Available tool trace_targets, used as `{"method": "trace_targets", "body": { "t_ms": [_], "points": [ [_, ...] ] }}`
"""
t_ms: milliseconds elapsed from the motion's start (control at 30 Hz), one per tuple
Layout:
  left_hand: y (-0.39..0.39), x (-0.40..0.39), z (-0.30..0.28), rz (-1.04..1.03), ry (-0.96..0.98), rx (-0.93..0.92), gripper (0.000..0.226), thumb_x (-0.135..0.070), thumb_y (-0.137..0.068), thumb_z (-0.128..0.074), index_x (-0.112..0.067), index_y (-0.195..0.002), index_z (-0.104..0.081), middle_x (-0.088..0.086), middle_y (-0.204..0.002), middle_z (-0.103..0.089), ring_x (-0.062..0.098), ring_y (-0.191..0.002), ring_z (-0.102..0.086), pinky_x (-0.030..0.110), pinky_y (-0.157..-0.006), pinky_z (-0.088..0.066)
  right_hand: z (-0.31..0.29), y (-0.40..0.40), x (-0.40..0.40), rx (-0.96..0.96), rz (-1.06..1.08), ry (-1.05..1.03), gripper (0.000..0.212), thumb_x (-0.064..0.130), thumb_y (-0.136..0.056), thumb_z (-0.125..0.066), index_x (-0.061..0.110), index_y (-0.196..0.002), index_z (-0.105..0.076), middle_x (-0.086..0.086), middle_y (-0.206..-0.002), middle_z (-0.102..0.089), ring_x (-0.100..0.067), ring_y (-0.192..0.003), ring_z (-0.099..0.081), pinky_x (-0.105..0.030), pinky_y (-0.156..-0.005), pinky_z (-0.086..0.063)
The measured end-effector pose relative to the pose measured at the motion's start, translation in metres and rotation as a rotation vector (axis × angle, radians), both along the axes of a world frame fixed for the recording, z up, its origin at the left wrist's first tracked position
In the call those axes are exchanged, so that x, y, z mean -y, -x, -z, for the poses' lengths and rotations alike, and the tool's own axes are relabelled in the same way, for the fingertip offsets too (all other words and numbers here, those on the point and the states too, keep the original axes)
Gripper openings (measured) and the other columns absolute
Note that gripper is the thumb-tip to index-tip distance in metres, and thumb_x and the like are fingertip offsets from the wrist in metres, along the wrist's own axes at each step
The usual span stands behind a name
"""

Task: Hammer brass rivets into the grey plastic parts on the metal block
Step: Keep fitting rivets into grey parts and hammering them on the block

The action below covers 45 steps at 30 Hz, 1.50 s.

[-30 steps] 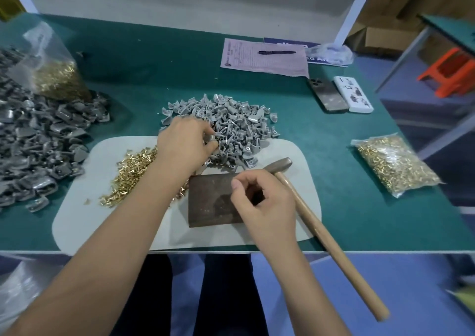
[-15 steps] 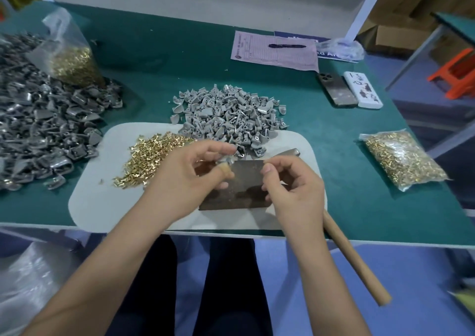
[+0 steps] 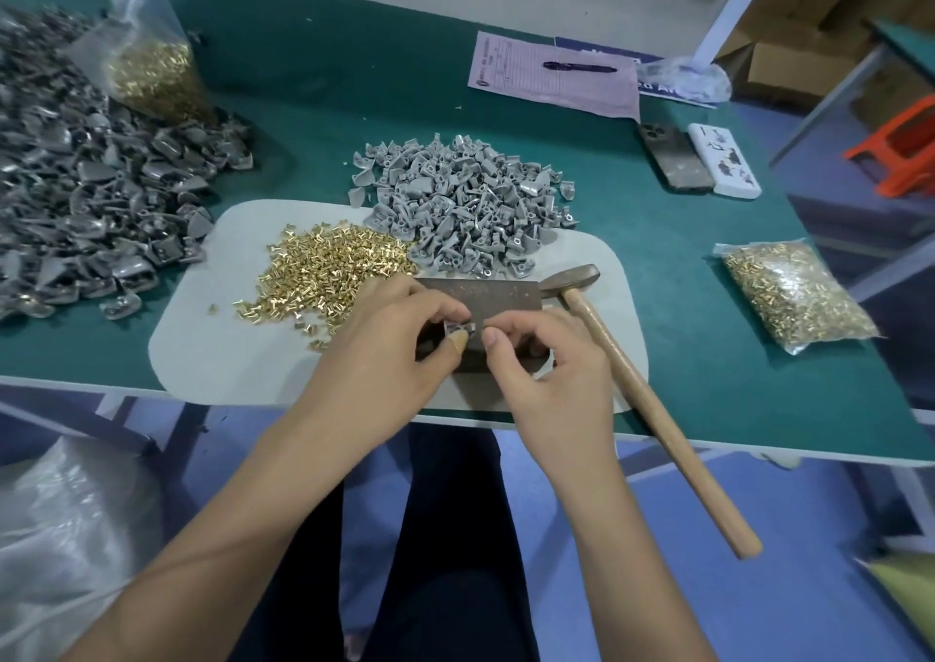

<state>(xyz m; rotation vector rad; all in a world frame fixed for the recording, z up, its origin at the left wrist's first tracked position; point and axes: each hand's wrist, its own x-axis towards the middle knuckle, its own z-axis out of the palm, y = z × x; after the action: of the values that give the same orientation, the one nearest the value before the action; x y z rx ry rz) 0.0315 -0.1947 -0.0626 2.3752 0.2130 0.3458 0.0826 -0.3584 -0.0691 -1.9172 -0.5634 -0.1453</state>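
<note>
While left hand pinches grey plastic part over metal block, right hand fingertips pinch toward it, rivet too small to confirm. Best: seat rivet straight in hole, rest part flat on block, then take hammer just right of right hand.

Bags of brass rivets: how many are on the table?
2. One bag of brass rivets stands at the far left beside the dark grey parts; the other bag lies flat at the right edge. More could sit outside the view.
</note>
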Motion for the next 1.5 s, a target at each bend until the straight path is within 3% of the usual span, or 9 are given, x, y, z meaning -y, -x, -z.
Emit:
{"method": "trace_targets", "body": {
  "t_ms": [133,200,433,633,800,900,1000,1200,1500],
  "points": [
    [0.002,-0.004,-0.005,0.044,-0.102,-0.007,0.043,-0.041,-0.089,-0.066,-0.037,-0.130,-0.057,-0.015,-0.108,-0.050,0.007,-0.110,-0.038,0.028,-0.090,-0.039,-0.001,-0.001,0.002,-0.011,0.043,-0.017,0.014,0.012,-0.089,-0.071,0.025,-0.088,-0.073,0.011,-0.085,-0.069,-0.015,-0.085,-0.062,-0.016,-0.076,-0.043],
    [-0.002,-0.007,-0.012,0.124,-0.096,-0.011,0.042,-0.039,-0.090,-0.063,-0.040,-0.132,-0.056,-0.017,-0.107,-0.051,0.007,-0.108,-0.039,0.027,-0.089,-0.037,-0.002,-0.002,0.004,-0.012,0.066,-0.029,0.014,0.013,-0.089,-0.070,0.026,-0.088,-0.073,0.011,-0.084,-0.068,-0.015,-0.082,-0.061,-0.014,-0.074,-0.042],
    [-0.037,-0.020,-0.042,0.265,-0.126,-0.218,0.011,-0.027,-0.089,-0.070,-0.031,-0.096,-0.078,-0.021,-0.079,-0.065,-0.006,-0.074,-0.058,0.025,-0.074,-0.052,-0.003,-0.002,0.005,-0.011,0.105,-0.019,0.015,0.015,-0.089,-0.070,0.029,-0.086,-0.073,0.014,-0.081,-0.066,-0.015,-0.079,-0.060,-0.013,-0.070,-0.039],
    [-0.035,-0.019,-0.035,0.053,-0.068,-0.203,0.016,-0.039,-0.085,-0.077,-0.026,-0.075,-0.075,-0.011,-0.066,-0.066,0.009,-0.065,-0.062,0.028,-0.061,-0.050,-0.001,-0.001,0.000,-0.006,0.073,-0.002,0.012,0.016,-0.090,-0.070,0.027,-0.087,-0.073,0.013,-0.084,-0.068,-0.015,-0.085,-0.061,-0.017,-0.074,-0.043],
    [-0.014,-0.014,-0.020,0.013,-0.044,-0.090,0.017,-0.043,-0.091,-0.066,-0.027,-0.088,-0.071,-0.013,-0.077,-0.063,0.004,-0.072,-0.058,0.030,-0.067,-0.050,-0.001,-0.004,-0.002,0.023,0.054,0.019,0.013,0.016,-0.090,-0.070,0.028,-0.089,-0.073,0.011,-0.087,-0.069,-0.016,-0.089,-0.062,-0.021,-0.075,-0.044],
    [-0.004,-0.017,-0.017,0.051,-0.017,-0.072,0.017,-0.032,-0.089,-0.071,-0.030,-0.106,-0.068,-0.017,-0.090,-0.062,-0.005,-0.081,-0.056,0.011,-0.069,-0.042,-0.001,-0.006,-0.004,0.050,0.023,0.032,0.013,0.017,-0.091,-0.071,0.029,-0.089,-0.074,0.011,-0.086,-0.068,-0.017,-0.090,-0.061,-0.032,-0.076,-0.049],
    [-0.002,-0.018,-0.014,0.032,-0.033,-0.055,0.016,-0.024,-0.088,-0.074,-0.030,-0.103,-0.071,-0.017,-0.089,-0.061,-0.007,-0.082,-0.054,0.005,-0.067,-0.036,-0.001,-0.007,-0.008,0.069,-0.019,0.080,0.009,0.019,-0.091,-0.073,0.028,-0.090,-0.075,0.011,-0.085,-0.065,-0.018,-0.090,-0.060,-0.041,-0.078,-0.049],
    [-0.001,-0.014,-0.011,-0.001,-0.026,-0.002,0.011,-0.020,-0.084,-0.072,-0.027,-0.093,-0.073,-0.014,-0.084,-0.058,-0.001,-0.079,-0.053,0.009,-0.069,-0.038,-0.003,-0.009,-0.017,0.174,-0.036,0.267,0.007,0.018,-0.087,-0.076,0.025,-0.086,-0.077,0.008,-0.082,-0.063,-0.022,-0.085,-0.056,-0.047,-0.083,-0.045],
    [0.000,-0.011,-0.007,0.000,-0.035,0.052,0.008,-0.020,-0.083,-0.071,-0.024,-0.090,-0.073,-0.011,-0.083,-0.057,0.005,-0.078,-0.053,0.021,-0.070,-0.044,-0.009,-0.012,-0.018,0.200,-0.046,0.339,0.007,0.013,-0.088,-0.074,0.019,-0.088,-0.076,0.004,-0.084,-0.064,-0.025,-0.087,-0.055,-0.046,-0.081,-0.047]
  ]
}}
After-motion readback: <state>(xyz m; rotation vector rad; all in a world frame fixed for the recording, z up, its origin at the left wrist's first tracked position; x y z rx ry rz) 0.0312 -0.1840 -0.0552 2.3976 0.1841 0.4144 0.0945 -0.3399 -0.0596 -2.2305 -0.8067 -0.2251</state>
